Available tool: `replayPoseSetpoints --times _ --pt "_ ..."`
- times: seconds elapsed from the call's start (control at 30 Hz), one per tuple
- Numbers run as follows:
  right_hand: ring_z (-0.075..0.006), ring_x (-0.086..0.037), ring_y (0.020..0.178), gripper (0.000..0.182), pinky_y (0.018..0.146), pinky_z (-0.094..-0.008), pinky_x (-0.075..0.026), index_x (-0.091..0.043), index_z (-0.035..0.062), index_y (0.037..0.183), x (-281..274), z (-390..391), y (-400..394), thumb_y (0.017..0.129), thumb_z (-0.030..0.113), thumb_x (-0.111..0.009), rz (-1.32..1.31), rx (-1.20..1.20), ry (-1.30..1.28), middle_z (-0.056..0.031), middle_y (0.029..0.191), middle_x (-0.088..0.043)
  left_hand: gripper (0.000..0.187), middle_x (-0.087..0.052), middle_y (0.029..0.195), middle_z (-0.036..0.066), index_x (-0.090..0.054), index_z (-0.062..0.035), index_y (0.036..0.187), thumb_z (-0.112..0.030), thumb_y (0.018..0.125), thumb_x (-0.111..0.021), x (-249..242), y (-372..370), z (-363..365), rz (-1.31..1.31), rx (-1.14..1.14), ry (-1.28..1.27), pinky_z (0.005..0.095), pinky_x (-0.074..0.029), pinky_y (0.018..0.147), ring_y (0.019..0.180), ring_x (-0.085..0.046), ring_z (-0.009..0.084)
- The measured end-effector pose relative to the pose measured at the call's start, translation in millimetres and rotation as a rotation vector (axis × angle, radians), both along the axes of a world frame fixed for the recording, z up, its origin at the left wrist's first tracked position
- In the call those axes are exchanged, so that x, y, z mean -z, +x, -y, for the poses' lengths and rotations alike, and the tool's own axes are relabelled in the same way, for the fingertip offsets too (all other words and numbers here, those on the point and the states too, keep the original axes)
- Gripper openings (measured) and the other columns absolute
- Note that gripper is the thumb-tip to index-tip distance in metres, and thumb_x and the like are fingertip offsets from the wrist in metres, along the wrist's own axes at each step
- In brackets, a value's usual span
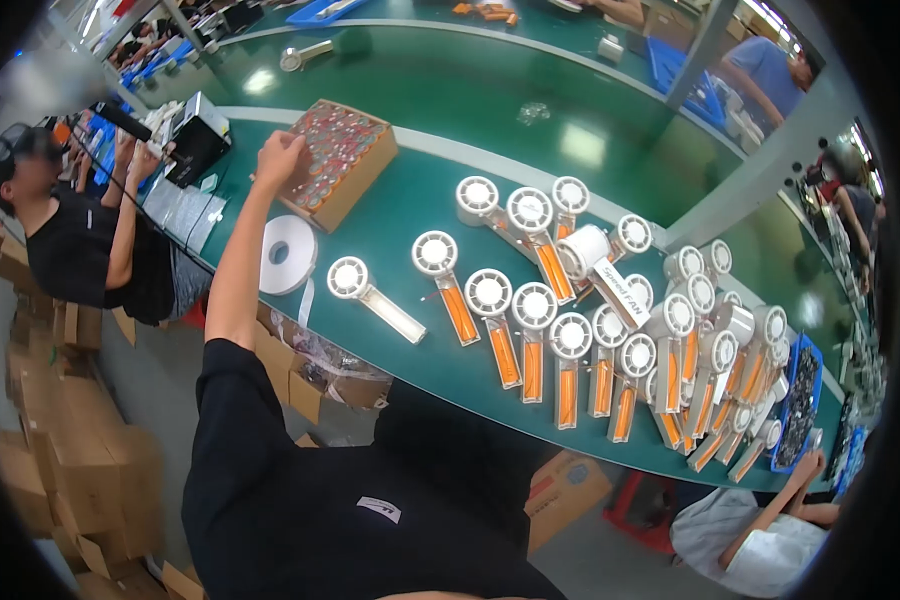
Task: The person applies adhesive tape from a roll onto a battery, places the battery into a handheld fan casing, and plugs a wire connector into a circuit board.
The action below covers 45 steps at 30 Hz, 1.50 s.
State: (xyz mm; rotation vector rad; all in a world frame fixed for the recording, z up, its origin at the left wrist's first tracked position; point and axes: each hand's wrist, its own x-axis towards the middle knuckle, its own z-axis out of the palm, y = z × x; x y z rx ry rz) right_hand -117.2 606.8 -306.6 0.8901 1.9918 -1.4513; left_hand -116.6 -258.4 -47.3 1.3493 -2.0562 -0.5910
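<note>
My left hand [281, 158] is over the left side of an open cardboard box [355, 180]. Its fingers are curled together, and what they hold, if anything, is hidden. Packed upright in the box are many small round-topped cylinders [338, 140] that look like battery cells, with red and silvery ends. Nearer to me, a roll of white tape [307, 262] lies flat beside my forearm. To its right is a white handheld fan [348, 278] with an open, pale handle. My right hand is out of view.
Several white fans with orange-filled handles [533, 345] crowd the right of the green bench; one carries a "Speed FAN" label [622, 293]. A blue tray of dark parts [798, 400] stands beyond. People work at both sides; a metal post [730, 175] rises behind the fans.
</note>
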Motion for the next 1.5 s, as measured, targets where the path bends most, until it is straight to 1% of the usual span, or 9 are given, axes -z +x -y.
replayPoseSetpoints --times 0.23,0.37,0.6,0.63,0.87,1.2,1.3,1.4,1.5 --pt "-0.0193 -0.063 0.07 0.021 0.065 -0.0338 -0.05 -0.063 -0.0002 0.099 0 4 24 0.098 0.021 -0.059 0.022 0.096 0.013 -0.0081 0.082 -0.067 0.034 -0.073 0.089 0.012 -0.065 0.0008 0.101 -0.031 0.089 -0.068 -8 -2 -10 -0.107 0.035 0.063 0.0305 -0.054 0.072 0.08 -0.071 0.019" --pt "-0.0193 -0.063 0.07 0.021 0.066 -0.0338 -0.05 -0.063 -0.0002 0.099 3 2 35 0.098 0.021 -0.058 0.033 0.134 0.019 -0.008 0.082 -0.067 0.031 -0.073 0.085 0.009 -0.064 0.0005 0.099 -0.029 0.091 -0.068 -22 -9 -30 -0.059 0.006 0.026 0.0262 -0.053 0.065 0.072 -0.069 0.0127" --pt "-0.0193 -0.063 0.071 0.021 0.066 -0.0338 -0.05 -0.062 -0.0004 0.099 3 -4 47 0.098 0.021 -0.058 0.044 0.145 0.027 -0.0079 0.082 -0.067 0.028 -0.07 0.085 0.005 -0.063 -0.0016 0.101 -0.028 0.094 -0.066 -18 -5 -26 -0.072 0.033 0.049 0.0259 -0.052 0.06 0.07 -0.067 0.0109" --pt "-0.0193 -0.063 0.071 0.021 0.066 -0.0338 -0.05 -0.062 -0.0004 0.099 3 -5 48 0.098 0.021 -0.058 0.047 0.15 0.028 -0.0079 0.082 -0.067 0.028 -0.073 0.085 0.007 -0.064 0.0005 0.1 -0.026 0.092 -0.067 -23 -8 -32 -0.086 0.018 0.079 0.0265 -0.054 0.065 0.074 -0.068 0.0118" --pt "-0.0193 -0.063 0.071 0.021 0.066 -0.0337 -0.05 -0.062 -0.0005 0.098 1 -11 58 0.098 0.02 -0.058 0.036 0.171 0.04 -0.0077 0.082 -0.067 0.029 -0.073 0.087 0.008 -0.064 0.0008 0.101 -0.026 0.092 -0.067 -27 -12 -37 -0.049 0.004 0.047 0.0262 -0.054 0.069 0.077 -0.069 0.0117" --pt "-0.0194 -0.063 0.072 0.021 0.067 -0.0337 -0.05 -0.062 -0.0008 0.098 -1 -22 61 0.098 0.02 -0.058 0.034 0.154 0.049 -0.0075 0.082 -0.066 0.028 -0.073 0.088 0.008 -0.063 0.002 0.102 -0.024 0.092 -0.066 -26 -10 -39 -0.105 0.037 0.09 0.026 -0.055 0.066 0.079 -0.07 0.0132" --pt "-0.0194 -0.063 0.072 0.021 0.067 -0.0337 -0.05 -0.062 -0.0008 0.098 -3 -24 62 0.098 0.02 -0.058 0.033 0.146 0.054 -0.0074 0.082 -0.066 0.028 -0.073 0.088 0.007 -0.064 -0.0001 0.108 -0.024 0.092 -0.066 -25 -9 -36 -0.073 0.054 0.065 0.0256 -0.054 0.066 0.08 -0.07 0.0124" --pt "-0.0194 -0.062 0.072 0.021 0.067 -0.0337 -0.05 -0.061 -0.0009 0.098 -6 -27 61 0.098 0.02 -0.058 0.035 0.13 0.054 -0.0073 0.082 -0.066 0.031 -0.074 0.091 0.008 -0.064 -0.0022 0.113 -0.024 0.091 -0.066 -29 -12 -46 -0.119 0.048 0.077 0.0261 -0.053 0.07 0.082 -0.07 0.0137" --pt "-0.0194 -0.062 0.072 0.021 0.067 -0.0337 -0.05 -0.061 -0.0009 0.097 -11 -31 57 0.098 0.02 -0.058 0.015 0.081 0.051 -0.0073 0.082 -0.066 0.033 -0.074 0.096 0.012 -0.066 -0.0027 0.114 -0.027 0.09 -0.065 -10 -3 -14 -0.016 0.065 -0.024 0.0297 -0.053 0.078 0.087 -0.071 0.0197"
